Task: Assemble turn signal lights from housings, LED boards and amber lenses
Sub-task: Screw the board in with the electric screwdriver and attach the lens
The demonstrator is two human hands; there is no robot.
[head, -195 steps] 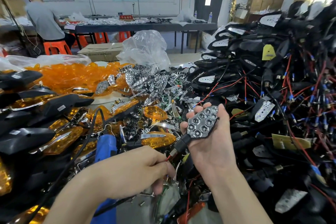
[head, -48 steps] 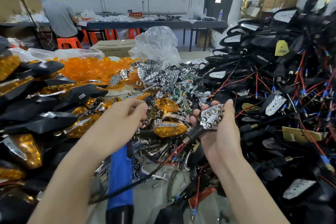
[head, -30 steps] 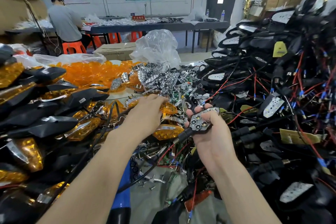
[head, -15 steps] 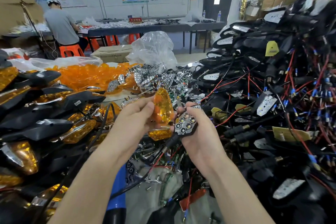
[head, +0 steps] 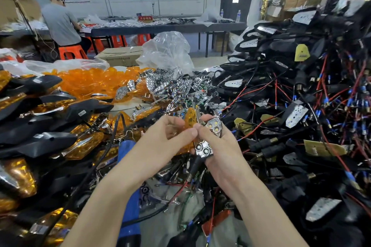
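Over the cluttered bench [head: 160, 226], left fingers [head: 170, 121] pinch half-hidden amber lens [head: 190, 118]; right fingers [head: 201, 129] grip housing [head: 203, 148].

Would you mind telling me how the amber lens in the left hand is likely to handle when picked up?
The amber lens is probably light: the left hand pinches it with fingertips alone. It looks like a thin, rigid moulded shell, so it should hold its shape but might crack if forced. Its glossy surface may be slippery.
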